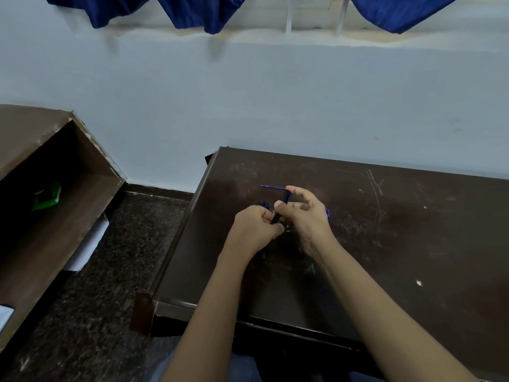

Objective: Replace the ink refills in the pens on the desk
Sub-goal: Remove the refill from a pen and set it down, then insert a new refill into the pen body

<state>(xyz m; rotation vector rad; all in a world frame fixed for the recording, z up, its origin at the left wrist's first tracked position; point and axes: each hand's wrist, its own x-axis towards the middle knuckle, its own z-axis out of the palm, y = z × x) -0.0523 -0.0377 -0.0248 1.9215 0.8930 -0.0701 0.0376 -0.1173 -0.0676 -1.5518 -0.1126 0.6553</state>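
Observation:
Both hands meet over the dark brown desk (385,216). My left hand (254,228) is closed around the lower end of a dark pen barrel (276,217). My right hand (304,213) pinches the barrel's upper part between thumb and forefinger. A thin blue ink refill (272,187) lies on the desk just beyond my right fingertips, pointing left. Another blue piece (327,214) shows at the right edge of my right hand. More dark pens (263,205) lie behind my left hand, partly hidden.
The desk stands against a pale wall (275,106), its left edge (181,230) dropping to a speckled dark floor. An open brown cabinet (55,202) on the left holds a green packet (46,195). Blue curtains (198,12) hang above.

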